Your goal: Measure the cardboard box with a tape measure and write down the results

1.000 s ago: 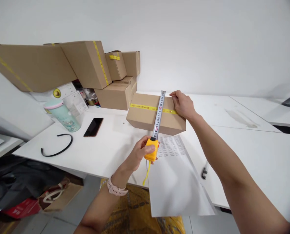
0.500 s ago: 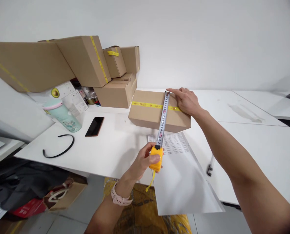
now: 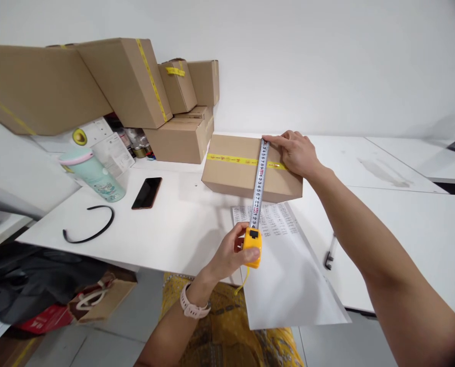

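Observation:
A yellow tape measure [image 3: 253, 248] rests in my left hand [image 3: 231, 251], with the thumb on its case and the fingers around its side. Its metal blade [image 3: 260, 181] is pulled out across a closed cardboard box [image 3: 231, 176] sealed with yellow printed tape. At the box's far edge, my right hand [image 3: 300, 154] holds the blade's end with the index finger stretched onto it. The other fingers are bent over the right part of the box; their tips are partly hidden. Under the tape measure lies a written sheet of paper [image 3: 288, 285], hanging past the table edge.
Several cardboard boxes [image 3: 177, 142] are stacked at the back left. Nearby are a mint-green tumbler [image 3: 93, 173], a phone [image 3: 147, 193] and a black headband [image 3: 92, 237]. A pen [image 3: 330, 255] lies right of the paper on the white table [image 3: 166, 244].
The view has shifted slightly. My left hand and the tape measure's case have swung a little to the right, so the blade stands a bit straighter. My right hand stays at the blade's end.

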`<act>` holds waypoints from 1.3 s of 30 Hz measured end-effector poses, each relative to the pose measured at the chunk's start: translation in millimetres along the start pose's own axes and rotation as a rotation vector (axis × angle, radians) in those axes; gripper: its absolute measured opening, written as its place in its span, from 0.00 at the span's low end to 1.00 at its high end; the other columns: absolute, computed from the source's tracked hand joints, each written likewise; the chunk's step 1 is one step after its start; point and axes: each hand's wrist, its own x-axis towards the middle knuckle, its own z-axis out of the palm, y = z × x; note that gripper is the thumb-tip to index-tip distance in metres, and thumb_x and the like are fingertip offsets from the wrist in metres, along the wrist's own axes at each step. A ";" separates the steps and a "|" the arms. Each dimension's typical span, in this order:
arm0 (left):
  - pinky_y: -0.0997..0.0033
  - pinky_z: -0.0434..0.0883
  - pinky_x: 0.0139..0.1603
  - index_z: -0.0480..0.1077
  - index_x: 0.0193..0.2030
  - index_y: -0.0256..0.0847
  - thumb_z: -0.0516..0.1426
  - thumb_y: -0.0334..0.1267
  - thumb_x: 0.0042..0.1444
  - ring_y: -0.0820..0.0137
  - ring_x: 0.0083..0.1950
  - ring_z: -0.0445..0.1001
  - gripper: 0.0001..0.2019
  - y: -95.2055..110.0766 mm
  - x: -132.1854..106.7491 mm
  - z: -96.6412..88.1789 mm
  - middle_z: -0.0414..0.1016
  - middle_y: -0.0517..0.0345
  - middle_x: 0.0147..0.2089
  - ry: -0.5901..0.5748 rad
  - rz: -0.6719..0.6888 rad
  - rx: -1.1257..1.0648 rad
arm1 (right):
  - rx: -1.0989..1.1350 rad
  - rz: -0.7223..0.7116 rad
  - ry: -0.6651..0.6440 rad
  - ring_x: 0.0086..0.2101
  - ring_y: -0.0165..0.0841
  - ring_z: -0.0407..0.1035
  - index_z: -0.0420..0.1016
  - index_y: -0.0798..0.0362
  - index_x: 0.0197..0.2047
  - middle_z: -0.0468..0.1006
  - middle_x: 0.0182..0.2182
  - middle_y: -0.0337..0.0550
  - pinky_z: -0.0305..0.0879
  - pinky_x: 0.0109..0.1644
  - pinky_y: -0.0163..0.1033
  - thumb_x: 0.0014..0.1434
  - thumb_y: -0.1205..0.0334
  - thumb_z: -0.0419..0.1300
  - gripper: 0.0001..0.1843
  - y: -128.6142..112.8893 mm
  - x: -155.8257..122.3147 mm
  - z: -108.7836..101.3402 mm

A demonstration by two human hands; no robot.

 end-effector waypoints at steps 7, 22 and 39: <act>0.65 0.76 0.42 0.68 0.51 0.42 0.71 0.51 0.48 0.68 0.42 0.71 0.28 -3.2 0.3 -2.8 0.72 0.51 0.48 -0.007 0.015 0.024 | 0.010 -0.002 0.020 0.44 0.49 0.65 0.75 0.35 0.64 0.75 0.44 0.51 0.61 0.49 0.57 0.71 0.57 0.43 0.27 -2.0 -1.8 -0.8; 0.68 0.74 0.38 0.68 0.52 0.41 0.71 0.50 0.48 0.70 0.39 0.72 0.29 -5.8 0.1 -3.3 0.71 0.55 0.44 -0.006 0.020 0.035 | 0.001 -0.003 0.034 0.44 0.48 0.66 0.76 0.36 0.63 0.75 0.44 0.52 0.60 0.48 0.56 0.72 0.55 0.41 0.28 -3.1 -2.8 0.1; 0.62 0.74 0.48 0.66 0.61 0.45 0.72 0.53 0.44 0.62 0.47 0.74 0.39 -28.2 -43.6 1.2 0.73 0.46 0.57 -0.042 0.077 0.042 | -0.082 0.006 0.014 0.48 0.51 0.65 0.71 0.42 0.65 0.77 0.47 0.53 0.60 0.54 0.59 0.71 0.40 0.39 0.31 -16.8 -14.5 -6.2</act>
